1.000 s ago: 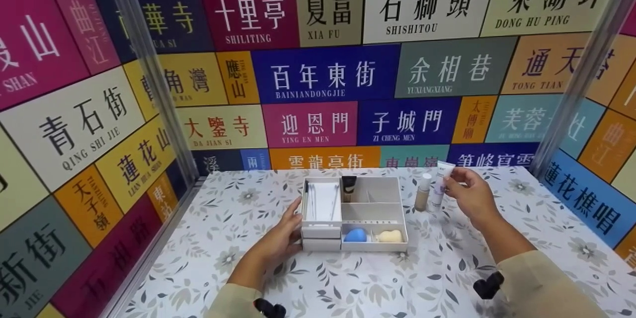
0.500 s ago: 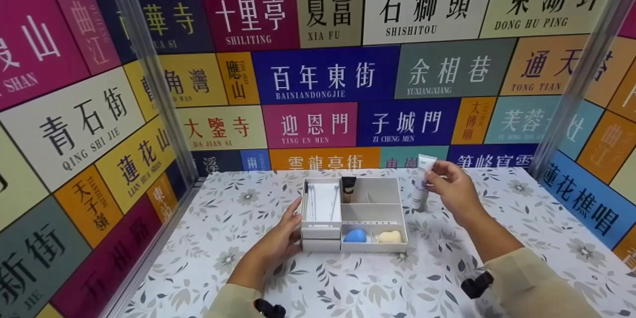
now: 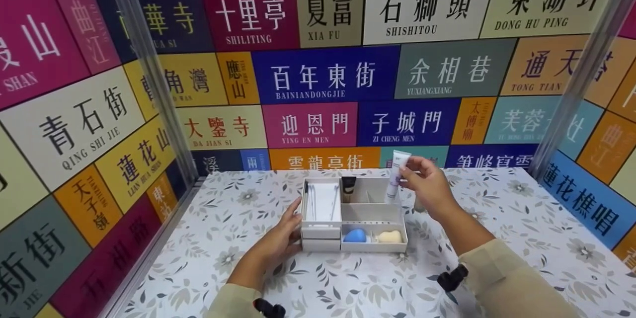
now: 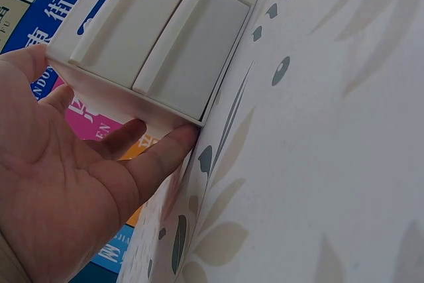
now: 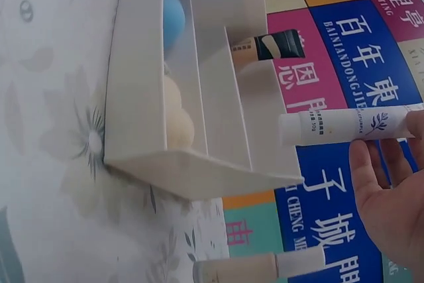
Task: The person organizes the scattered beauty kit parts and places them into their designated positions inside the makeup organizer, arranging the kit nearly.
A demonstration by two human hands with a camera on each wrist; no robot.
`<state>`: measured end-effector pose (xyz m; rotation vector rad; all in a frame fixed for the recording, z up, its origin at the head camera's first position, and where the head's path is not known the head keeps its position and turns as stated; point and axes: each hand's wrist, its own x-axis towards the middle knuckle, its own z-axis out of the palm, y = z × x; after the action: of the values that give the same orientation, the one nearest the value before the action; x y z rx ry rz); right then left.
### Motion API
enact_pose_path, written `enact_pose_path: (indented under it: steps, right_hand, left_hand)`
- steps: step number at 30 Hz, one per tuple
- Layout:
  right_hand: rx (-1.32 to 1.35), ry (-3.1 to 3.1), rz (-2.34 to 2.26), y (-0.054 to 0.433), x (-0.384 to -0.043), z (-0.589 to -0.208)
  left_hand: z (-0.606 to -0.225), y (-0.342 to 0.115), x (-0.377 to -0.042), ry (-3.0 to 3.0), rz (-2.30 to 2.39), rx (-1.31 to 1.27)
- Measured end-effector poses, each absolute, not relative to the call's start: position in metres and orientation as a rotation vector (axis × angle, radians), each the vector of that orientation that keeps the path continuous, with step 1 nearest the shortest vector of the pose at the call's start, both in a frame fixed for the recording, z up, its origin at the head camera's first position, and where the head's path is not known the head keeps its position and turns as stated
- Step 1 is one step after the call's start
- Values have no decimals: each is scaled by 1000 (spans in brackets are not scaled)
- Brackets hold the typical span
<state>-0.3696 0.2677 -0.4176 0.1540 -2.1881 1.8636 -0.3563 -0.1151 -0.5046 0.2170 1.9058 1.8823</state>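
Note:
My right hand (image 3: 430,184) pinches a white squeeze tube (image 3: 397,171) with a purple print, upright, its cap end low over the back right compartment of the white organizer box (image 3: 375,247). In the right wrist view the tube's cap (image 5: 289,129) is apart from the box walls. My left hand (image 3: 276,238) rests its extended fingers against the box's left side, next to the two drawer fronts (image 4: 192,51). Inside the box are a black-and-tan tube (image 3: 349,188), a blue makeup sponge (image 3: 356,235), a pale yellow sponge (image 3: 389,236) and cotton swabs (image 3: 318,201).
A beige bottle (image 5: 242,270) with a white cap stands right of the box, mostly hidden behind my right hand in the head view. The flowered tablecloth (image 3: 348,288) covers the table. Printed panels (image 3: 325,74) wall it in at the back and sides.
My right hand has carried the white tube leftward, from beside the beige bottle to over the back right compartment. My left hand and the box have stayed put.

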Motion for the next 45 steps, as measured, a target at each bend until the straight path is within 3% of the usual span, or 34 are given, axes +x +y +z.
enact_pose_path:
  steps: [21,45]
  right_hand:
    - [98,-2138,2068,213,-418,-443]
    - [49,-2403,1849,206,-425,-469]
  left_hand:
    - [-503,-113,-354,1910,1894,219]
    - [-506,-115,-354,1869,1929,268]
